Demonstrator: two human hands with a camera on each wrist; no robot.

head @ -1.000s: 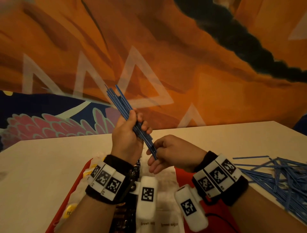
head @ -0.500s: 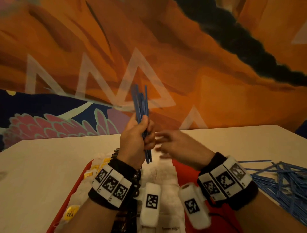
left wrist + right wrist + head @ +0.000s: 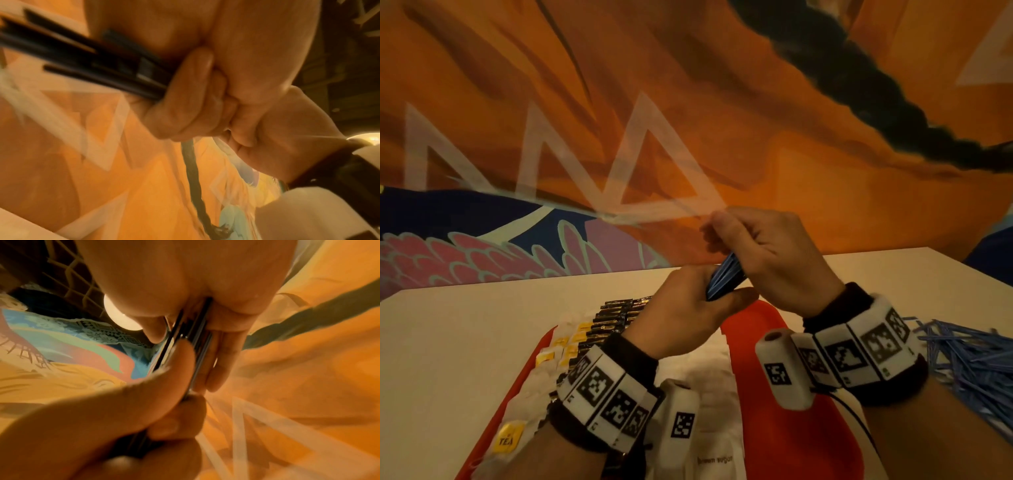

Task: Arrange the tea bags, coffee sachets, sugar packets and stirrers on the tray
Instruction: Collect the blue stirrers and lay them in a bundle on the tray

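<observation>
Held tight in both hands (image 3: 681,318) (image 3: 774,253), stirrers (image 3: 722,279) bundled above tray (image 3: 784,428), not yet placed; could slip and scatter if fingers loosened during squaring.

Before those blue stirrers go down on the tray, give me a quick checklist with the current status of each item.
1. Stirrer bundle held: ok, the left hand grips it and the right hand closes round its far end.
2. Ends squared up: cannot tell, both hands cover them.
3. Free spot on the red tray: ok, its right side is bare.
4. Rows already placed: ok, tea bags, coffee sachets and sugar packets lie side by side, apart from that spot.
5. All stirrers gathered: not ok, a loose pile remains on the table, right of the tray.
</observation>
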